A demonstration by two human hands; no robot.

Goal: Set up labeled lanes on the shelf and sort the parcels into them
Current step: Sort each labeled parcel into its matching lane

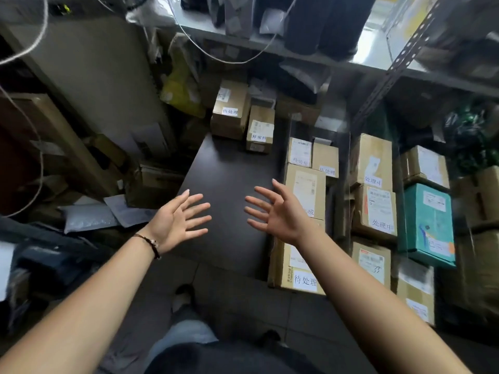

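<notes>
Both hands are empty. The left hand (178,220) and the right hand (275,211) hover with fingers spread apart, palms turned towards each other, over the near end of the dark matte tabletop (229,163).

The likeliest slip is at the near right corner. There a tall brown cardboard parcel with a white paper label (297,276) stands partly behind the right forearm, with a labelled brown carton (306,187) stacked close behind it along the right edge. Pulling one out carelessly could tip its neighbours. The paper labels look much alike (several seem to read the same), so I judge a parcel could easily land in the wrong lane. Further right, a teal cardboard box (426,217) sits in another tight stack, and what may be clear upright panels separate the stacks, though I cannot tell for sure.

Grey plastic mailer bags (86,217) lie loose off the left edge and could slide underfoot.

At the far edge stand two small labelled brown boxes (229,109), touching. Above them runs the grey metal shelf (337,63), crowded with dark bags. A thin white cable (243,59) droops in front of it and could snag a lifted parcel.
</notes>
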